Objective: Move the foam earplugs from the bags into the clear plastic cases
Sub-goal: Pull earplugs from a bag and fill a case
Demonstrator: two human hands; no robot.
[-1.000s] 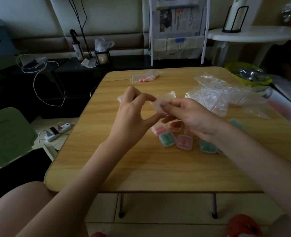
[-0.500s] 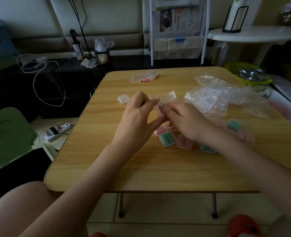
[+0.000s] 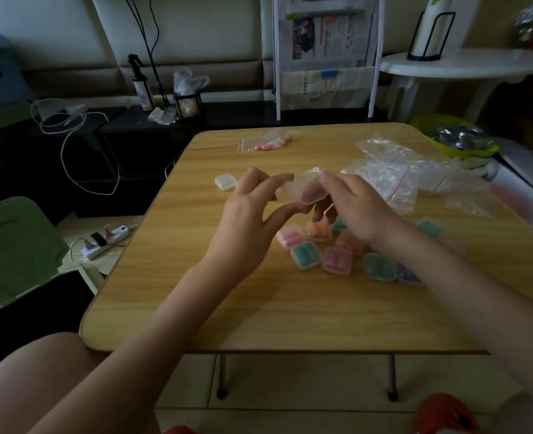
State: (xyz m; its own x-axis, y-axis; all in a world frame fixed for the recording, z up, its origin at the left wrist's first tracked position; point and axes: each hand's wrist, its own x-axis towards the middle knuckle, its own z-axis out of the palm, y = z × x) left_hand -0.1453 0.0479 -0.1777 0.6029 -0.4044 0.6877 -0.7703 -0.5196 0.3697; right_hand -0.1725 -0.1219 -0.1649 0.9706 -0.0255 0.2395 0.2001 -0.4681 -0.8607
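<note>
My left hand [image 3: 252,214] and my right hand [image 3: 349,208] meet above the middle of the wooden table [image 3: 259,302], both pinching one small clear plastic case [image 3: 304,191]; its contents look pinkish but blurred. Below the hands lie several filled cases: pink [image 3: 290,235], green [image 3: 306,255], pink [image 3: 337,260], orange [image 3: 319,230], green [image 3: 380,267]. An empty closed case [image 3: 225,182] sits left of my hands. A zip bag with pink earplugs [image 3: 266,143] lies at the table's far edge.
A heap of empty clear zip bags [image 3: 393,180] covers the table's right rear. A power strip [image 3: 107,242] and green box [image 3: 11,245] are on the floor at left. A white round table [image 3: 465,62] stands behind right.
Both hands rose slightly from the table, and the clear case is now plainly held between them; the right hand no longer covers the orange case.
</note>
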